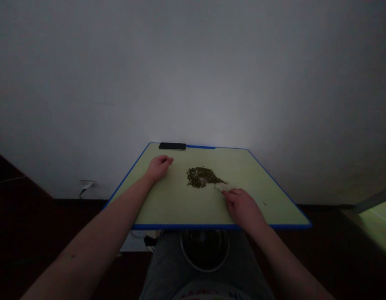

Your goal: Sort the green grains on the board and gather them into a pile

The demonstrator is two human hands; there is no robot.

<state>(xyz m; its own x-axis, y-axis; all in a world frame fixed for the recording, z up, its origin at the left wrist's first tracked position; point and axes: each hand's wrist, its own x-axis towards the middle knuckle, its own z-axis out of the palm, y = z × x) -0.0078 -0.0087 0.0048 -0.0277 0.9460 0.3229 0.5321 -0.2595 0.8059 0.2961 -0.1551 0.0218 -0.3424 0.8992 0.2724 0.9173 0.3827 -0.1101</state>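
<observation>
A loose pile of small greenish-brown grains or seeds (199,177) lies on a pale yellow-green tabletop (180,208), tapering into a thin trail at its right end. Beside that trail, my right hand (244,208) is closed, its fingers pinching a small thin tool (219,190) whose tip points left towards the grains. Its exact kind is too small and dark to tell. My left hand (160,166) rests on the table left of the pile, fingers curled in, apart from the grains; nothing shows in it.
A black phone-like slab (172,146) lies at the table's back left edge, against the wall (205,75). Below the front edge, a dark round bowl (205,250) sits between my legs. A small dark speck (264,203) lies on the table's right side.
</observation>
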